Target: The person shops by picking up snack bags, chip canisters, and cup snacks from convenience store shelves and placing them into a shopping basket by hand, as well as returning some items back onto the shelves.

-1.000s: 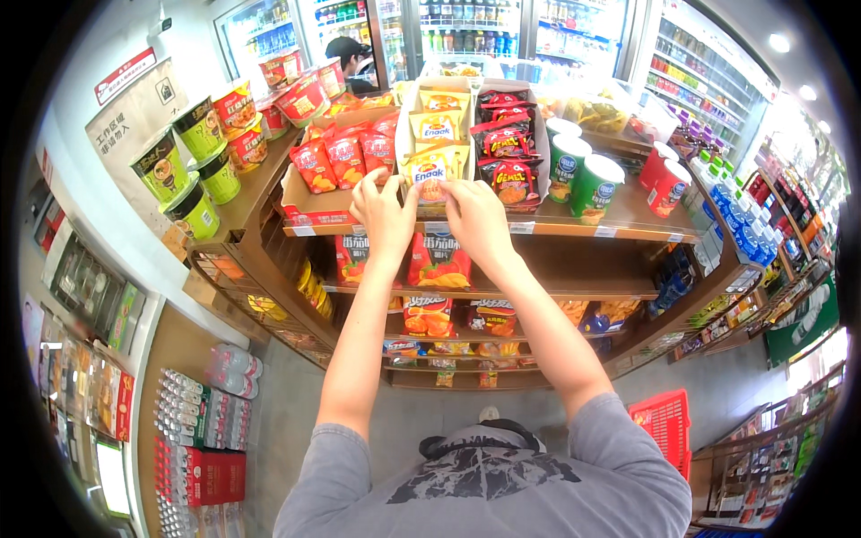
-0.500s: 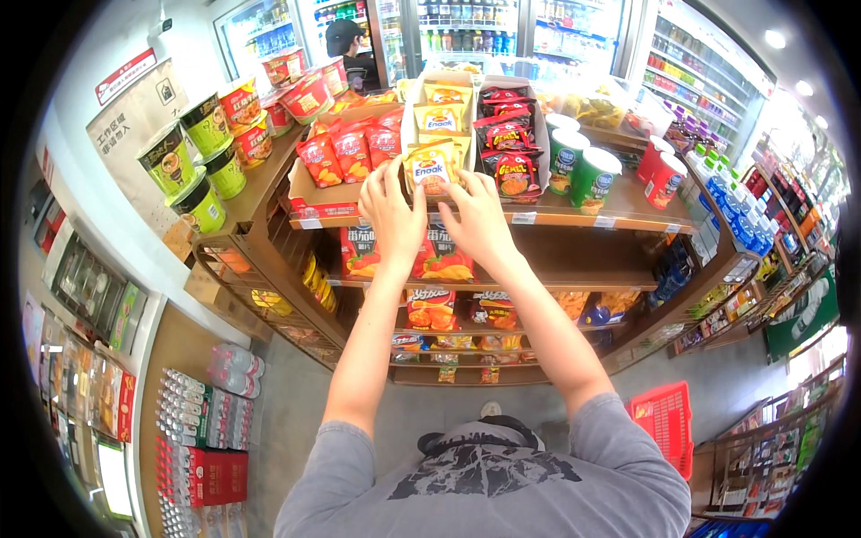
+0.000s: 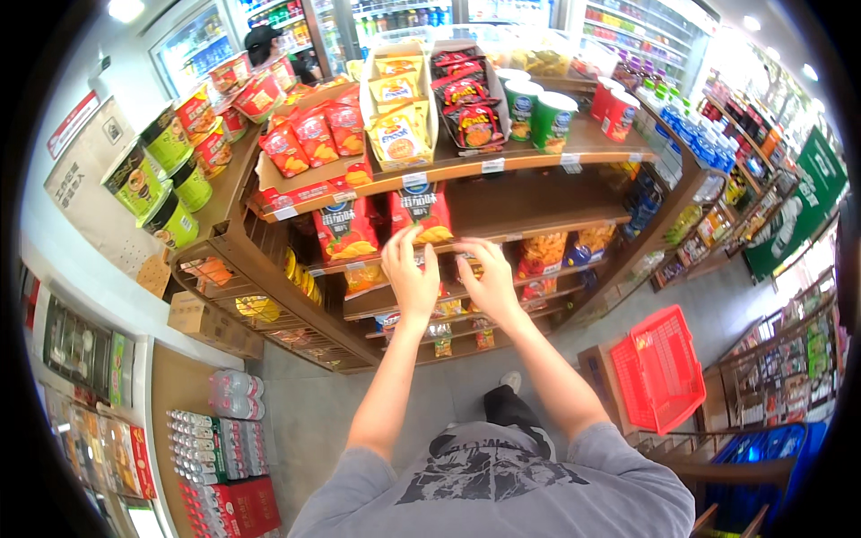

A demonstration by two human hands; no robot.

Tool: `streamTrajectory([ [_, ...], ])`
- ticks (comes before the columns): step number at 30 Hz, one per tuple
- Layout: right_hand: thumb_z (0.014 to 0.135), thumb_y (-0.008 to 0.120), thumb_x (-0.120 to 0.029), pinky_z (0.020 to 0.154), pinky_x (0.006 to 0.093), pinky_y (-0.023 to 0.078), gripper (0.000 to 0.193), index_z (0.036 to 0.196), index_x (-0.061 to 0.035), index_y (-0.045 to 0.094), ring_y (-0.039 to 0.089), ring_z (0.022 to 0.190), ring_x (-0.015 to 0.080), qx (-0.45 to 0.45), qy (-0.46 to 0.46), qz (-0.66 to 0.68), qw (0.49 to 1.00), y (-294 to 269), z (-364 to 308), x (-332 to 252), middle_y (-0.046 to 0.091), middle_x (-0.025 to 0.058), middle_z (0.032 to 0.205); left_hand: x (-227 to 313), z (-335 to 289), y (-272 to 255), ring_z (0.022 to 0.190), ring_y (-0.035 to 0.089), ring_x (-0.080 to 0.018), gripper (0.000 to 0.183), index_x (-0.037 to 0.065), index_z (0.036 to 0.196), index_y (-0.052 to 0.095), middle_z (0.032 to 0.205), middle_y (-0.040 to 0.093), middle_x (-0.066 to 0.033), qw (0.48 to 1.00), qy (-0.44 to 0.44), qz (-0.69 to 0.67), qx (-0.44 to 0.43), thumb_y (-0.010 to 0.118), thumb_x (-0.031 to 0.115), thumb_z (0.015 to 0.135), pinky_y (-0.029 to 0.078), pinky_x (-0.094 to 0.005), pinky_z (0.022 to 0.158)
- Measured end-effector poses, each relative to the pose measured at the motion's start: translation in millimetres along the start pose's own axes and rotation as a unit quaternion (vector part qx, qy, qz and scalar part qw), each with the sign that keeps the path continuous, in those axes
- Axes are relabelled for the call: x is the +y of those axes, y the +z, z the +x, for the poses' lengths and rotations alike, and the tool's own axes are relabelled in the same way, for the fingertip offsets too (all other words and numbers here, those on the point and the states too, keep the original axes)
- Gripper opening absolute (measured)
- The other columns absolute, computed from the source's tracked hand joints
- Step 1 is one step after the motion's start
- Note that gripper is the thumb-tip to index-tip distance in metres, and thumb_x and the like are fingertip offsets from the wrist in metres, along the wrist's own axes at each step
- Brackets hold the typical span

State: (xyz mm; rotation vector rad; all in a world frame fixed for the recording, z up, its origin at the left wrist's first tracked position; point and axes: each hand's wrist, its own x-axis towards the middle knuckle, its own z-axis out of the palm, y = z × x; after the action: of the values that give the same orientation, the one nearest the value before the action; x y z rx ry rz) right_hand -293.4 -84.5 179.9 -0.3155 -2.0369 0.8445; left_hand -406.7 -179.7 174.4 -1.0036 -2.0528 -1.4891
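Note:
My left hand (image 3: pixel 413 280) is open just in front of the second shelf, below a red bag of chips (image 3: pixel 420 212); its fingertips overlap the bag's lower edge in view, and I cannot tell if they touch. Beside it, my right hand (image 3: pixel 489 285) is open too, fingers spread toward the left hand, with nothing between them. Another red chip bag (image 3: pixel 347 235) stands to the left on that shelf. On the top shelf, yellow snack packets (image 3: pixel 399 136) fill a white open box, next to a box of black-and-red packets (image 3: pixel 478 124).
Red packets (image 3: pixel 314 136) in a carton, stacked green noodle cups (image 3: pixel 166 215) and green canisters (image 3: pixel 553 121) line the top shelf. A red shopping basket (image 3: pixel 659 369) is at the right. Bottled water packs (image 3: pixel 238 394) are at the lower left. A person in a dark cap (image 3: pixel 262 39) is beyond.
Both hands have come away from the yellow packet on the top shelf and moved down and nearer. The view has shifted, bringing the red basket further into sight.

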Motion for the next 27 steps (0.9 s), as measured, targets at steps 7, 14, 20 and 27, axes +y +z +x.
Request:
streamTrajectory([
  [7,0.091,0.063,-0.007,0.078,0.0303,0.053,0.02,0.11,-0.0025,0.067,0.066,0.095,0.0252,0.03,0.141,0.019,0.989,-37.5,-79.8,33.4,0.067,0.0136,0.106,-0.1,-102.5,33.1,0.103,0.062,-0.0291,0.025,0.002,0.116,0.062,0.111,0.063,-0.0153,0.984,-0.087,-0.074,-0.136,0.061,0.007,0.091,0.049,-0.0383,0.092],
  [14,0.095,0.06,-0.008,0.083,0.0287,0.052,0.022,0.114,-0.0012,0.067,0.067,0.091,0.0149,0.068,0.275,0.072,0.956,-111.4,-131.8,59.1,0.071,0.0091,0.105,39.7,-164.5,83.8,0.095,0.065,-0.023,0.022,0.003,0.115,0.063,0.108,0.066,-0.0118,0.951,-0.146,-0.154,-0.225,0.06,0.009,0.094,0.051,-0.0348,0.086],
  [20,0.096,0.058,-0.009,0.087,0.0292,0.052,0.023,0.116,-0.0013,0.066,0.067,0.098,0.0154,0.12,0.303,0.013,0.945,-211.5,-175.4,87.1,0.072,0.0091,0.106,108.0,-209.8,151.5,0.09,0.064,-0.0176,0.021,0.004,0.115,0.064,0.103,0.066,-0.0078,0.926,-0.129,-0.202,-0.293,0.06,0.009,0.094,0.051,-0.0306,0.081],
  [27,0.098,0.056,-0.009,0.086,0.0269,0.052,0.02,0.113,-0.0001,0.066,0.067,0.096,0.013,0.246,0.348,0.004,0.905,-323.0,-244.7,127.2,0.072,0.0078,0.101,197.6,-287.9,214.4,0.095,0.065,-0.0168,0.021,0.004,0.115,0.064,0.107,0.066,-0.0082,0.859,-0.087,-0.244,-0.441,0.058,0.008,0.096,0.052,-0.0294,0.085],
])
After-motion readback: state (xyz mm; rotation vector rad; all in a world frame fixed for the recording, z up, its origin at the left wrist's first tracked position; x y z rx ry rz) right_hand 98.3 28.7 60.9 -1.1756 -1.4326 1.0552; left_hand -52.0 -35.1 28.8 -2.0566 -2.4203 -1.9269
